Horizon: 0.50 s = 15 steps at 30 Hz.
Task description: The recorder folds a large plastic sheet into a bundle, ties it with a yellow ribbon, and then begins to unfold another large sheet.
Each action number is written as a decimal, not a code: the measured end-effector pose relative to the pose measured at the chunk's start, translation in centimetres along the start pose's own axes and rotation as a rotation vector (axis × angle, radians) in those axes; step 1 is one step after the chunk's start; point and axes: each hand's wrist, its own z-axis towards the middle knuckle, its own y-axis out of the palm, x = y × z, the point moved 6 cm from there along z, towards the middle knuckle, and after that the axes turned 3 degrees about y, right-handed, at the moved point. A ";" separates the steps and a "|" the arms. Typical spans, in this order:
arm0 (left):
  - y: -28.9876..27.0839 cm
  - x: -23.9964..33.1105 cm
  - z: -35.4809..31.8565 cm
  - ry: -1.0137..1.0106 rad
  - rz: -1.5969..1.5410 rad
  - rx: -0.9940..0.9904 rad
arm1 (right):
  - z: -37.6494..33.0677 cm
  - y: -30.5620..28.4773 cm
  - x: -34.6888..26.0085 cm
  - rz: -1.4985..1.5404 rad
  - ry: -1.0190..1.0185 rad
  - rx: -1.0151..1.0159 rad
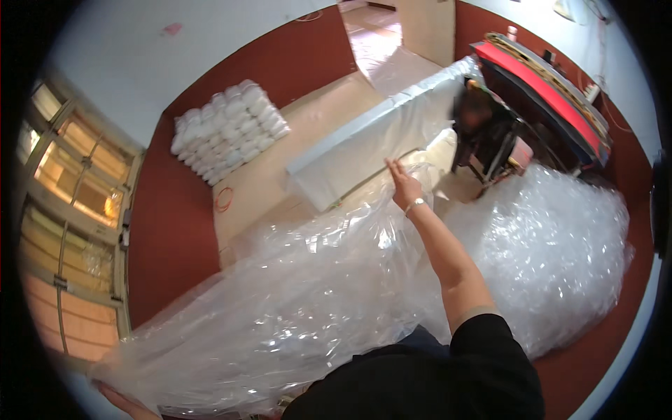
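A large sheet of clear plastic film [280, 294] spreads in front of me, wrinkled and shiny, slanting from lower left up to the middle. My right hand [406, 187], with a pale bracelet at the wrist, is stretched forward at the sheet's upper right end, its fingers closed on the film. Far out at the lower left, my left hand [115, 397] grips the opposite end of the sheet; its fingers are partly hidden by the film. To the right of my right arm lies a big, loose heap of clear plastic [553, 259].
A long, low, pale wrapped block [378, 140] lies beyond my right hand. White bundles [227, 129] are stacked against the red-and-white wall. At right stand a black frame-like object [490, 143], partly blurred, and red and dark boards [546, 98]. Windows [77, 210] line the left; an orange cord [224, 199] lies on the floor.
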 end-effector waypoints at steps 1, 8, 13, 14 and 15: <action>-4.2 -0.9 4.5 0.108 0.139 -0.100 | 1.7 0.7 -1.1 0.020 -0.025 -0.015; -18.9 -8.1 11.6 0.103 0.403 -0.208 | 2.2 -2.0 1.5 0.581 -0.224 0.398; -7.7 -18.2 -0.8 -0.169 0.221 -0.344 | -21.5 1.7 36.6 -0.766 0.114 -0.598; -6.5 -12.0 -2.3 -0.135 0.210 -0.415 | -27.7 4.8 31.3 -0.601 0.284 -1.178; -5.7 -14.6 -2.7 -0.187 0.130 -0.426 | -31.7 1.4 41.2 -0.427 0.743 -1.156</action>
